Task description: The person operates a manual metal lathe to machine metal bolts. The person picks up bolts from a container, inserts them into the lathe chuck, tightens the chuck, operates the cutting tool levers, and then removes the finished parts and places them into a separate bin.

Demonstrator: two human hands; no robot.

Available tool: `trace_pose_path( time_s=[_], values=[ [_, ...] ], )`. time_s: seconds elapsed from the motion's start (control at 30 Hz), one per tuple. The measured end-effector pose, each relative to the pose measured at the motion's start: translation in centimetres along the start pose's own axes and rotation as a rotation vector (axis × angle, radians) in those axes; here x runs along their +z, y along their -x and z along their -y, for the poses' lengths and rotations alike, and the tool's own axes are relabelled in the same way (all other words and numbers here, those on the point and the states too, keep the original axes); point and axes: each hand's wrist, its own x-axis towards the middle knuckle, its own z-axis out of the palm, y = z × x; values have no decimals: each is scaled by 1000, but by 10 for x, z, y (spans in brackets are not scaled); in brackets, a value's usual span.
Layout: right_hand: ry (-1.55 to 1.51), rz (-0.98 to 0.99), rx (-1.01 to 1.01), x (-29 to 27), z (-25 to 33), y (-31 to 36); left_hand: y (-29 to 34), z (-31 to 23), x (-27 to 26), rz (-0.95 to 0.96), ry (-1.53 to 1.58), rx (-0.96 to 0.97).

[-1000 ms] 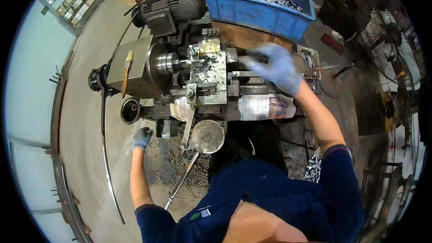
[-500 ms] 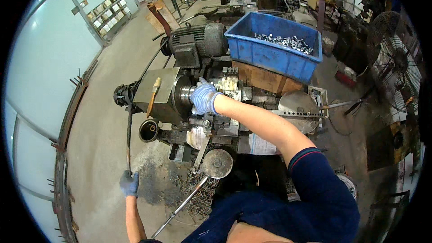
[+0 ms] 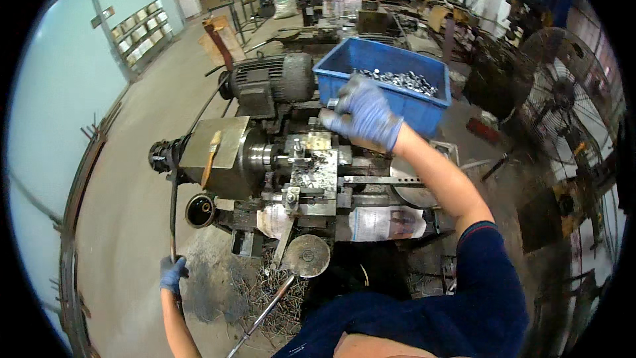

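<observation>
Sm. metal pc. (image 3: 332,103), long dk. bar (image 3: 173,219)

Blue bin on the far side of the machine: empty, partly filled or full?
Partly filled: the blue bin holds shiny metal pieces lying below its rim. How deep they go is hidden.

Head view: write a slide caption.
Right grip holding a small metal part near a blue bin, left grip on a long rod beside the lathe.

Shiny metal is being shown by the small part (image 3: 332,103), knitted cloth by the right glove (image 3: 368,113), matt plastic by the bin (image 3: 424,110), and dull metal (ridged with fins) by the motor (image 3: 281,78).
</observation>
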Motion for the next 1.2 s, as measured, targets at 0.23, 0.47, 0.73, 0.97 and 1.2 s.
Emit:
trace_pose_path(
  time_s=[0.23, 0.47, 0.73, 0.97, 1.2],
  values=[
    [0, -463, 325, -41, -81, 13, -1, -7, 4, -9, 86, 53],
    [-102, -412, 507, -59, -138, 139, -8, 2, -1, 11, 82, 72],
    [175, -40, 1294, -108, -108, 435, 0, -50, 31, 143, -7, -64],
    [-169, 206, 1693, -59, 2, 646, -1, -21, 67, 76, -90, -146],
    [-24, 909, 1444, -10, 48, 596, -6, -13, 70, 55, -111, -169]
  ],
)
